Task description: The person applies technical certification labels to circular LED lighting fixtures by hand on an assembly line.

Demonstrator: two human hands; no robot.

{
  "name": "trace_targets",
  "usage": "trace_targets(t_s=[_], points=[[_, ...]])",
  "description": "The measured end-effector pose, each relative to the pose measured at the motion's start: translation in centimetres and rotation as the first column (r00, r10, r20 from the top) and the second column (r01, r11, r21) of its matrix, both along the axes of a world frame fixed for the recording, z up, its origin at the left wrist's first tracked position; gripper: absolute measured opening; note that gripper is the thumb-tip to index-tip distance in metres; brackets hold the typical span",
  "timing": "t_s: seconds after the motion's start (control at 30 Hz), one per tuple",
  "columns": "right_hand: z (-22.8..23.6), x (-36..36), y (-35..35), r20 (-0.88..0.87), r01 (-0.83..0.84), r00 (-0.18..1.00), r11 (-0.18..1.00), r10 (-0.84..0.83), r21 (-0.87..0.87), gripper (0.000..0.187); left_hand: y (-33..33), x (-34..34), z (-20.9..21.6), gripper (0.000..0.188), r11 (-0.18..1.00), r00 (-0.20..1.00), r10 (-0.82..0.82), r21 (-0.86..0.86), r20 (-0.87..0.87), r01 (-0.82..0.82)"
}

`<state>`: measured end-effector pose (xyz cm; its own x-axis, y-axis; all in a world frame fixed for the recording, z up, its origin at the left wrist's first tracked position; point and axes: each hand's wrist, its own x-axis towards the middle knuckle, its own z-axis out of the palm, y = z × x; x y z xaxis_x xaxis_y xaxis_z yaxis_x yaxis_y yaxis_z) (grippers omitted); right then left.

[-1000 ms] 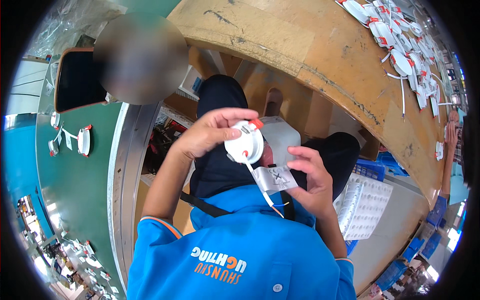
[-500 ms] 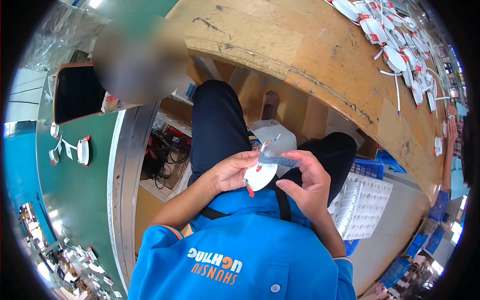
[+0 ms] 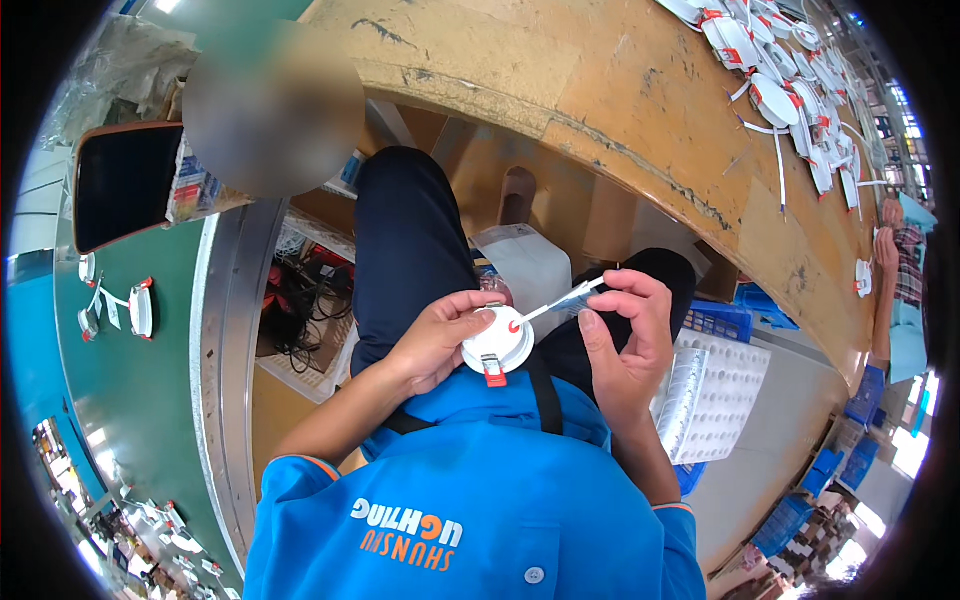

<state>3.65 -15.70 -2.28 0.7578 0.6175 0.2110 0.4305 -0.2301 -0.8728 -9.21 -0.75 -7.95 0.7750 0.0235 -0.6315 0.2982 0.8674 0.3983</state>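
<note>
My left hand point(image 3: 440, 345) grips a round white downlight point(image 3: 492, 350) by its edge, in front of my lap. The lamp's back faces up, with a red grommet in it and a spring clip with a red sleeve at its lower edge. A white cable point(image 3: 556, 303) runs from the grommet toward my right hand point(image 3: 632, 335). The right fingers are closed round the cable's free end, and a translucent bluish strip point(image 3: 583, 300) lies along it there. How the fingertips press on the strip is partly hidden.
A wooden table point(image 3: 600, 90) bears a heap of white downlights point(image 3: 775, 100) at the far right. On the left, a green surface point(image 3: 165, 370) carries several more lamps and a phone point(image 3: 130, 187). A white tray point(image 3: 725, 405) sits at right; another person's arm point(image 3: 884, 290) shows beyond.
The downlight has turned, so its clip and cable lie differently. My right hand has gone from the strip above the lamp to the cable's end; the cable now points right. The view has shifted slightly.
</note>
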Motion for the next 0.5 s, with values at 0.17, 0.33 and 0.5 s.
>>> trace_targets(t_s=[0.17, 0.33, 0.5], points=[[-1.1, 0.4, -0.2, -0.211, 0.207, 0.964, 0.956, -0.163, 0.207, 0.019, 0.1, -0.5, -0.1, 0.024, 0.999, 0.999, -0.034, -0.043, -0.035, 0.033], [-0.5, 1.1, -1.1, -0.549, 0.005, 0.833, 0.992, 0.067, 0.127, 0.019, 0.0, -0.8, -1.1, 0.025, 0.974, 0.974, -0.223, 0.036, 0.028, 0.222], [-0.5, 0.7, -0.5, -0.204, -0.14, 0.97, 0.99, 0.134, -0.016, 0.007, -0.1, -0.5, -1.2, 0.023, 0.236, 0.756, -0.649, 0.923, -0.085, 0.306]])
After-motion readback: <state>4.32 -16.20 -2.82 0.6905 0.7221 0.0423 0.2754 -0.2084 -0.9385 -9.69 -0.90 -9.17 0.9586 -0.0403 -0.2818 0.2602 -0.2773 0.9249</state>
